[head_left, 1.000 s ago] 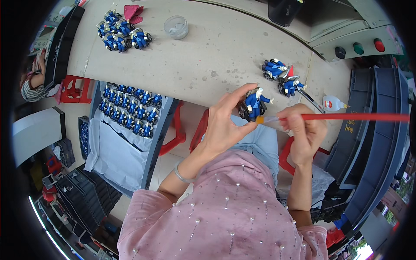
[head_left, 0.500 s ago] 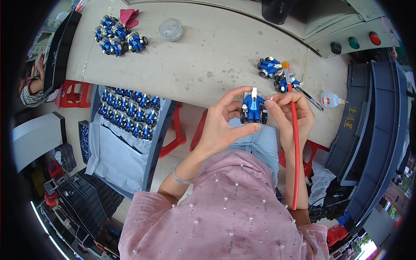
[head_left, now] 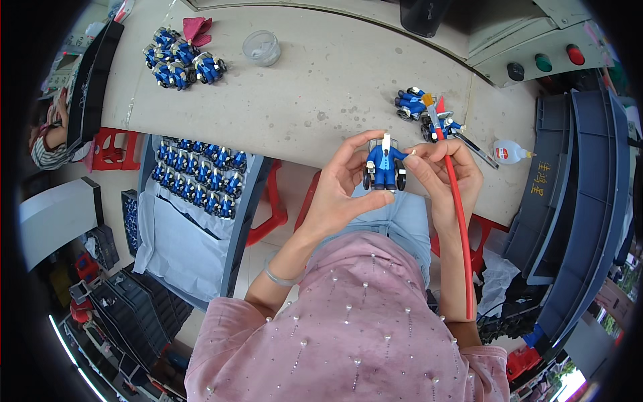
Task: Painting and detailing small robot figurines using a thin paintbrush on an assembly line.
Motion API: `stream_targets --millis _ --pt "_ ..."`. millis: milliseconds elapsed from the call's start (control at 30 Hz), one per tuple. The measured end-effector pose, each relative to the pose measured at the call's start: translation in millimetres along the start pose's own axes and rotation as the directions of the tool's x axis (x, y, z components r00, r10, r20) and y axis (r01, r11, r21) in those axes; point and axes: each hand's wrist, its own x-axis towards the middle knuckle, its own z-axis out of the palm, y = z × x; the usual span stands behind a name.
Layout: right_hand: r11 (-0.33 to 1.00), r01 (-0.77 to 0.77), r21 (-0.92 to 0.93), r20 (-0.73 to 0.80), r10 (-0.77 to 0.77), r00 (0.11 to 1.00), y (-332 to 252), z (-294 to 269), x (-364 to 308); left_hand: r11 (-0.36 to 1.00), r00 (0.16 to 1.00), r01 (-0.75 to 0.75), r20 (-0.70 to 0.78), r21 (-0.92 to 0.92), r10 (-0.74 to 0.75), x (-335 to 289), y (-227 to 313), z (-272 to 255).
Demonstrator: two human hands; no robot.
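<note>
My left hand (head_left: 341, 181) is closed around a small toy figure (head_left: 385, 166) in a blue suit, seated upright in a wheelchair with black wheels. Its head is plain white, and it faces up toward me. In my right hand (head_left: 452, 171) is a paintbrush (head_left: 456, 208) with a long red handle, its yellowish bristles pointing away from me. The same hand's thumb and forefinger touch the figure's outstretched hand. Just beyond my right hand, several similar blue figures (head_left: 410, 106) lie on the bench, beside a dark slim tool (head_left: 477, 153).
A white bottle (head_left: 510, 152) lies at the bench's right. Far left on the bench (head_left: 308, 74) are grouped figures (head_left: 175, 60), a dark red cloth (head_left: 197, 31) and a clear cup (head_left: 261, 49). A paper-lined tray (head_left: 181, 248) holds rows of figures. Grey crates (head_left: 593, 167) stand right.
The brush has tilted, its bristle end swinging left and its handle end right. Both hands and the figure have shifted slightly left.
</note>
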Motion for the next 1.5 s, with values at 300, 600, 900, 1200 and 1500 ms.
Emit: stream_targets --millis 300,600,900,1200,1500 --pt "0.962 -0.027 0.272 -0.023 0.035 0.999 12.9 -3.4 -1.5 0.632 0.949 0.298 0.296 -0.715 -0.113 0.4 -16.9 -6.8" --pt "0.994 0.089 -0.069 -0.097 -0.096 0.991 0.5 -9.4 2.2 0.929 0.998 0.065 0.020 -0.364 -0.062 -2.0 -12.2 3.7" --pt "0.998 -0.064 0.023 -0.088 0.066 0.994 4.8 -5.6 7.3 0.999 0.998 -0.007 -0.070 -0.052 0.003 -6.7 -7.9 10.8" --pt "0.996 -0.076 0.054 -0.117 0.082 0.990 6.9 -6.2 12.6 0.989 0.995 0.053 -0.072 -0.136 -0.063 -8.2 0.3 15.0" --pt "0.995 -0.069 0.067 -0.109 0.076 0.991 8.2 -6.2 12.7 0.965 0.989 0.132 -0.039 -0.227 -0.145 -7.2 -0.5 11.6"
